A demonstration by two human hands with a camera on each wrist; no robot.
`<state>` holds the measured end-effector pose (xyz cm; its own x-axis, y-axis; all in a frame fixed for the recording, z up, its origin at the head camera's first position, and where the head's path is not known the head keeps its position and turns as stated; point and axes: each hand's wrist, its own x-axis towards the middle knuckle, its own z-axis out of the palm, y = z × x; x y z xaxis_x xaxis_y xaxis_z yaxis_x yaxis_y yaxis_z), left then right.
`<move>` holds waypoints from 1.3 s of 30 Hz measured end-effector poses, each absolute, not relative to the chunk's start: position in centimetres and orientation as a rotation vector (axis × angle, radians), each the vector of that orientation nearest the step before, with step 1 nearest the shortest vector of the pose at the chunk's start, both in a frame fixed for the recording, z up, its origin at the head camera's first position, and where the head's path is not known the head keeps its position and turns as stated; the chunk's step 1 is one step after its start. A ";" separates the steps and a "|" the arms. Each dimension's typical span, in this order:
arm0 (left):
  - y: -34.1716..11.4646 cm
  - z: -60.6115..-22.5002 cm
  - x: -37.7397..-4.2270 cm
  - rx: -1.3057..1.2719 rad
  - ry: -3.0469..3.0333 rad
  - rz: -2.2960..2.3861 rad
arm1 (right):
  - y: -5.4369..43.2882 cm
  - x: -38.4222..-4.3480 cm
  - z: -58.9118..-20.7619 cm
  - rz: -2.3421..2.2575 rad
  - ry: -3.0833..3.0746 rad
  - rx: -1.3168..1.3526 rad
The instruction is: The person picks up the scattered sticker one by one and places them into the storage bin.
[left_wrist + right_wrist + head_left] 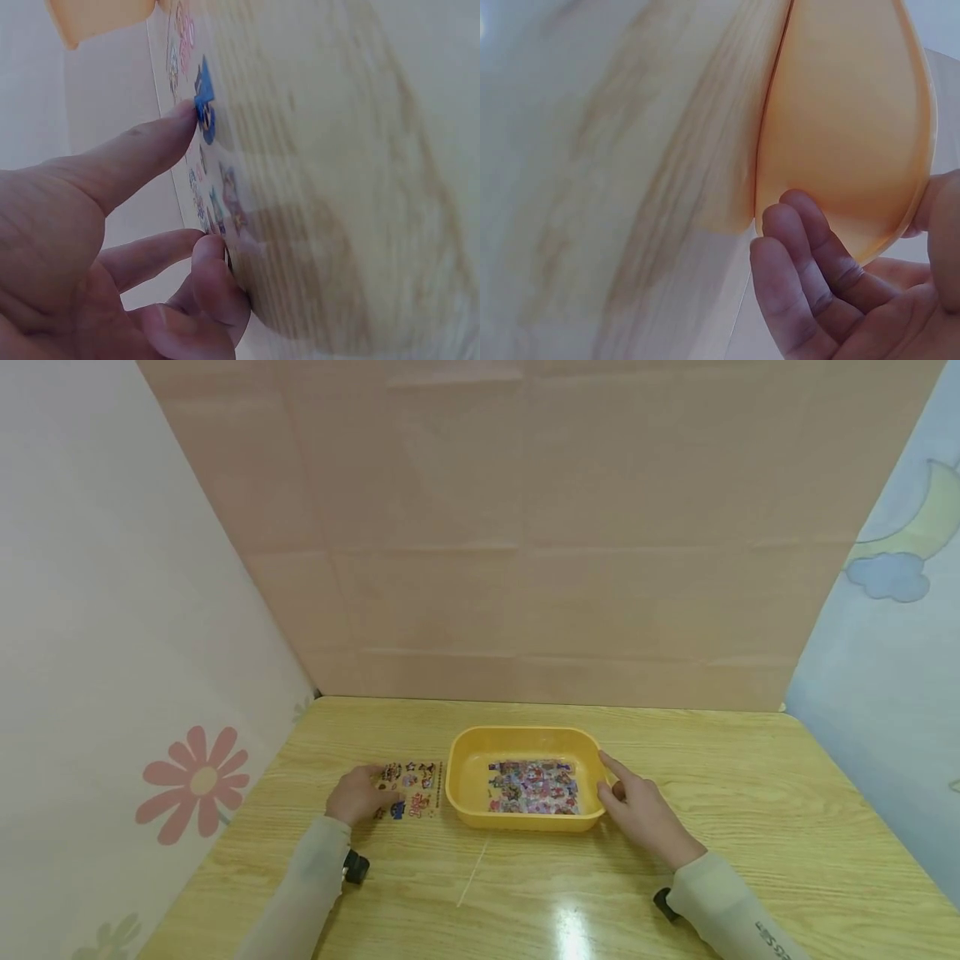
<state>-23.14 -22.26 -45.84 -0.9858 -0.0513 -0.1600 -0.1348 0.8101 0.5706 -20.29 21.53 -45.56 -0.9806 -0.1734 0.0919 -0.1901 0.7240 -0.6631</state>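
Note:
A clear sheet of colourful stickers (pixel 422 789) lies flat on the table to the left of a yellow plastic basin (pixel 468 817). My left hand (pixel 357 796) rests at the sheet's left side. In the left wrist view its thumb (pixel 154 150) presses beside a blue sticker (pixel 205 109), while the other fingers touch down near the sheet's edge. At the basin's right end, my right hand (pixel 637 810) grips the rim, thumb over it and fingers (pixel 780 277) against the outer wall. Inside the basin lie several sticker pieces (pixel 536 787) with small coloured figures.
The wooden table (pixel 750 827) meets a brown paper-covered wall (pixel 555 568) at the back. A left wall (pixel 97 652) with painted flowers and a blue right wall (pixel 892 677) flank it. Dark straps (pixel 356 867) circle both wrists.

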 end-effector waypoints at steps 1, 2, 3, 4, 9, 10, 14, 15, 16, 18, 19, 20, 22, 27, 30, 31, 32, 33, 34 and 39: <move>-22.2 -45.7 -23.1 -0.146 2.861 0.904 | 21.5 -20.3 -45.6 1.118 -2.896 0.307; -22.2 -45.6 -23.1 -0.147 2.866 0.891 | 21.6 -20.3 -45.6 1.116 -2.896 0.307; -22.1 -45.6 -23.1 -0.148 2.873 0.876 | 21.5 -20.4 -45.6 1.116 -2.896 0.305; -22.1 -45.5 -23.1 -0.147 2.878 0.861 | 21.5 -20.4 -45.5 1.116 -2.897 0.302; -22.1 -45.5 -23.2 -0.148 2.885 0.845 | 21.5 -20.3 -45.4 1.125 -2.891 0.290; -22.1 -45.6 -23.2 -0.148 2.878 0.850 | 21.4 -20.3 -45.4 1.125 -2.888 0.290; -22.0 -45.5 -23.2 -0.157 2.873 0.872 | 21.4 -20.2 -45.3 1.124 -2.882 0.290; -22.0 -45.5 -23.1 -0.160 2.874 0.871 | 21.4 -20.2 -45.3 1.122 -2.881 0.289; -21.9 -45.5 -23.1 -0.173 2.872 0.874 | 21.4 -20.2 -45.3 1.118 -2.881 0.288; -21.8 -45.4 -23.0 -0.188 2.882 0.869 | 21.4 -20.2 -45.3 1.113 -2.883 0.287; -21.7 -45.4 -22.9 -0.193 2.886 0.861 | 21.4 -20.2 -45.3 1.113 -2.884 0.288; -21.7 -45.4 -22.9 -0.204 2.884 0.860 | 21.4 -20.2 -45.3 1.115 -2.884 0.288; -21.7 -45.6 -22.9 -0.209 2.890 0.849 | 21.4 -20.2 -45.3 1.117 -2.886 0.289; -22.1 -45.7 -22.9 -0.177 2.907 0.832 | 21.3 -20.1 -45.1 1.127 -2.888 0.286; -22.5 -45.7 -22.9 -0.145 2.889 0.847 | 21.3 -20.1 -45.1 1.129 -2.895 0.284; -22.6 -45.7 -22.9 -0.143 2.875 0.866 | 21.3 -20.0 -45.1 1.130 -2.895 0.285; -22.8 -45.7 -22.9 -0.138 2.863 0.875 | 21.3 -20.0 -45.1 1.128 -2.897 0.285; -23.0 -45.7 -23.0 -0.133 2.844 0.904 | 21.3 -20.0 -45.0 1.129 -2.896 0.285; -23.1 -45.6 -23.0 -0.132 2.827 0.930 | 21.3 -20.0 -45.0 1.129 -2.894 0.287; -24.1 -45.5 -23.5 -0.157 2.741 1.072 | 21.3 -19.9 -44.9 1.129 -2.896 0.290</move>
<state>-23.46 -24.09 -45.53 -0.9756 -0.0282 -0.2178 -0.1684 0.7325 0.6596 -19.91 21.26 -44.94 -0.9825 -0.1654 0.0856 -0.1797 0.7213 -0.6689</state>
